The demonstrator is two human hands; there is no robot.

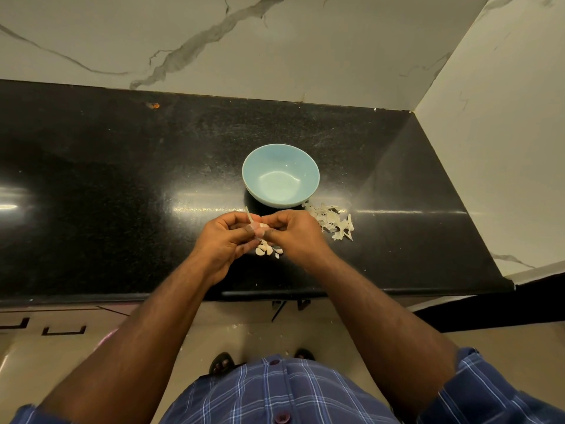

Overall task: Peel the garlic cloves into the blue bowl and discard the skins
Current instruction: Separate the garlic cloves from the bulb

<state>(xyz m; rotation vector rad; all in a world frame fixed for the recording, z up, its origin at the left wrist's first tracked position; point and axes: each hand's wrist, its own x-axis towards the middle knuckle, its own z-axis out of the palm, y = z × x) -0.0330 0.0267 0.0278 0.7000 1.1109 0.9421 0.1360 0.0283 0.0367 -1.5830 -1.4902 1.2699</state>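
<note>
black polished stone counter (122, 179) carries a round light blue ceramic bowl (280, 175), which stands near the middle and has nothing inside. both hands meet just in front of the bowl, above the counter. the left hand (226, 237) has its fingers curled and pinches a small pale garlic clove (263, 229) between thumb and fingertips; a thin pale stem (249, 215) rises from this grip. the right hand (293, 232) also has its fingers curled and pinches the same clove from the other side. under the hands, on the counter, lie a few more whitish garlic pieces (264, 249). a loose heap of dry pale garlic skins (331, 220) lies on the counter just right of the bowl, touching its base. white marble wall (275, 41) stands behind.
</note>
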